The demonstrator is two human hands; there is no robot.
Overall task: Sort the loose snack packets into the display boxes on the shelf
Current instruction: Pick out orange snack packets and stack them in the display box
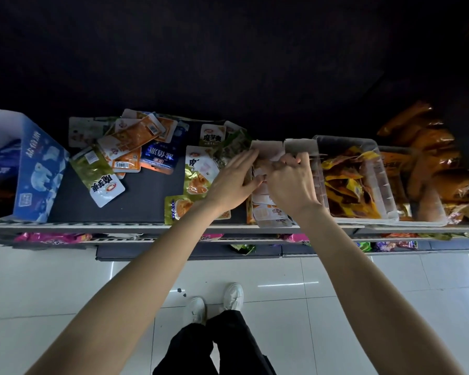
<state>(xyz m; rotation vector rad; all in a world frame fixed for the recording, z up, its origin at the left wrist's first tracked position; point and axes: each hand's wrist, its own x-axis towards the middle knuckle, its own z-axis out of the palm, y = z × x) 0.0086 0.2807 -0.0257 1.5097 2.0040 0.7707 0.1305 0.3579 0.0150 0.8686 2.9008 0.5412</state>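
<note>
Loose snack packets (125, 147) in orange, green-gold and dark blue lie scattered on the dark shelf (146, 193). A pale cardboard display box (271, 147) stands at the shelf's middle and holds several orange-white packets (268, 212) stacked flat. My left hand (232, 180) presses flat, fingers straight, against the box's left side. My right hand (290, 182) is inside the box, fingers curled around a packet near its back wall. A green-gold packet (198, 171) lies just left of my left hand.
A blue box with polar bears (38, 171) stands at the shelf's left end. A clear plastic bin (358, 180) of yellow-orange packets sits right of the cardboard box, with more orange bags (428, 158) beyond. Lower shelves (173, 236) and white floor tiles lie below.
</note>
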